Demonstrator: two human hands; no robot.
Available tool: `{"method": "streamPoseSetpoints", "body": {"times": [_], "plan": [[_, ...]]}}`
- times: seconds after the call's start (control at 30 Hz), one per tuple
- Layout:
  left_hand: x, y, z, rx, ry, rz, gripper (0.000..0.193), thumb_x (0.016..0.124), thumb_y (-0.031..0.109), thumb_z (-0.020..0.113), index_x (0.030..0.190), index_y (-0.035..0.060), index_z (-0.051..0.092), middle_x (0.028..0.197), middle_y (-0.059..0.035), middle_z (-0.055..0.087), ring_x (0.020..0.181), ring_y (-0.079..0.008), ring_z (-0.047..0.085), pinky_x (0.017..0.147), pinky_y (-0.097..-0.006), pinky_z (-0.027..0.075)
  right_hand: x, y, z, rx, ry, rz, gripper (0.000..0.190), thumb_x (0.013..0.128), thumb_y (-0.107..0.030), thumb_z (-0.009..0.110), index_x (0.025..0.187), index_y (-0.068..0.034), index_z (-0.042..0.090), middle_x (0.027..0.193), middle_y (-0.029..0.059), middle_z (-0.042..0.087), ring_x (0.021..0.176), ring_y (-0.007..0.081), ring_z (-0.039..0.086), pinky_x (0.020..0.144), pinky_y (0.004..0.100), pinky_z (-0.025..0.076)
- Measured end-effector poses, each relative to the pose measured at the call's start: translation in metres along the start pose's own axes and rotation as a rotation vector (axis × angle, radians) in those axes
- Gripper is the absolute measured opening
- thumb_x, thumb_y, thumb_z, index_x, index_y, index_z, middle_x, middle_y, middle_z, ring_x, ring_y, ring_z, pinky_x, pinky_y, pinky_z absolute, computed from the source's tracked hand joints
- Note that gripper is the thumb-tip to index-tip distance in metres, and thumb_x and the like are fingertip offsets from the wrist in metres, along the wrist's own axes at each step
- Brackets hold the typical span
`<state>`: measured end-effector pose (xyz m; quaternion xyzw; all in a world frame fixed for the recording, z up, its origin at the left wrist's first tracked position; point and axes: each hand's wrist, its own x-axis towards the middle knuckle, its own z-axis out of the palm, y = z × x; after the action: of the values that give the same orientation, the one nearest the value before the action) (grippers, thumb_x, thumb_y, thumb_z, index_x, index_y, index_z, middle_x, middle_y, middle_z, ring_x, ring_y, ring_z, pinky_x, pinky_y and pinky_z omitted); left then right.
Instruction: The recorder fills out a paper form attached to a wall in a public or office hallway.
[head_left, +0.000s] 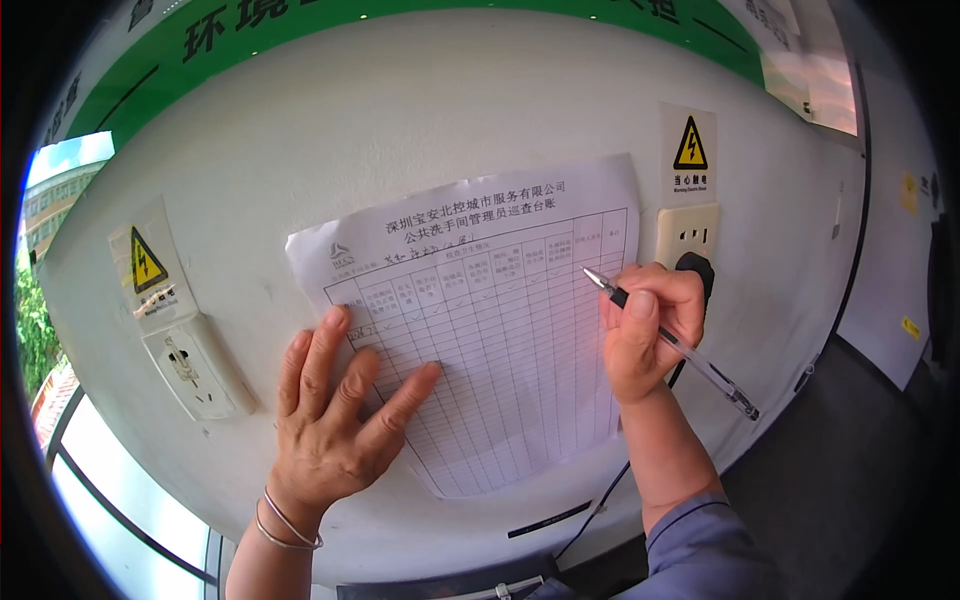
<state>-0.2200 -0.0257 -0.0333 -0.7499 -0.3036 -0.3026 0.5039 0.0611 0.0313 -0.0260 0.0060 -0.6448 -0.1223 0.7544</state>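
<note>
A printed paper form (510, 375) with a ruled table lies flat against a white wall, tilted a little. Its top row of cells bears handwriting and several small tick marks. My left hand (337, 420), with thin bangles at the wrist, presses the sheet's left side with spread fingers. In my right hand (652, 322) is a clear-barrelled pen (701, 356), gripped between thumb and fingers. The pen's metal tip points at the upper right of the table; whether it touches the paper I cannot tell.
Wall sockets flank the sheet, one on the left (195, 367) and one on the right (675, 229) with a black plug (696, 266) in it. Electric-shock warning stickers (688, 150) are above them. A black cable (592, 517) runs down below. A window (127, 495) is at left.
</note>
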Motion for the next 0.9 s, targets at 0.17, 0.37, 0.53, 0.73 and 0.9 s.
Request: {"method": "streamPoseSetpoints", "body": {"times": [0.17,0.37,0.53,0.73,0.9], "plan": [[-0.002,-0.001,0.002,0.004,-0.003,0.006,0.062,0.072,0.008,0.057,0.127,0.0362,0.058,0.148,-0.0045,0.037,0.139,-0.0344,0.029,0.116,-0.0475,0.016,0.004,-0.005,0.008,0.1,0.173,0.111,0.011,0.093,-0.007,0.051,0.096,0.001,0.044,0.071,0.008,0.054,0.054,0.008,0.045,0.049,0.0217,0.04],[0.002,0.001,-0.001,-0.002,-0.017,0.009,0.064,0.065,0.005,0.057,0.123,0.0329,0.061,0.148,-0.0056,0.038,0.139,-0.0356,0.029,0.116,-0.0482,0.017,0.009,-0.002,-0.001,-0.042,0.074,-0.065,0.03,0.098,-0.014,0.048,0.121,0.004,0.041,0.089,0.0149,0.058,0.071,0.016,0.056,0.064,0.0296,0.049],[0.003,0.001,-0.004,0.002,0.003,0.007,0.063,0.062,0.005,0.058,0.12,0.0305,0.063,0.134,-0.007,0.047,0.138,-0.0366,0.031,0.116,-0.0492,0.017,0.008,0.002,0.007,-0.129,0.191,-0.06,0.045,0.102,-0.025,0.035,0.138,0.001,0.029,0.117,0.0235,0.056,0.111,0.0332,0.056,0.099,0.0487,0.04],[0.007,0.007,-0.008,-0.003,-0.033,-0.032,0.058,0.067,0.008,0.062,0.119,0.0321,0.062,0.112,-0.0056,0.053,0.136,-0.0344,0.034,0.115,-0.0486,0.02,0.012,-0.002,0.012,-0.389,0.302,-0.051,0.047,0.103,-0.026,0.034,0.138,0.004,0.027,0.125,0.0284,0.052,0.12,0.0353,0.051,0.102,0.0484,0.038],[0.007,0.006,-0.008,0.004,-0.026,-0.037,0.054,0.07,0.011,0.066,0.119,0.0344,0.062,0.104,-0.0022,0.055,0.135,-0.032,0.036,0.114,-0.0472,0.023,0.012,-0.001,0.016,-0.392,0.266,-0.09,0.043,0.102,-0.017,0.036,0.134,0.01,0.032,0.119,0.0321,0.055,0.111,0.0343,0.057,0.098,0.0437,0.042]]}}
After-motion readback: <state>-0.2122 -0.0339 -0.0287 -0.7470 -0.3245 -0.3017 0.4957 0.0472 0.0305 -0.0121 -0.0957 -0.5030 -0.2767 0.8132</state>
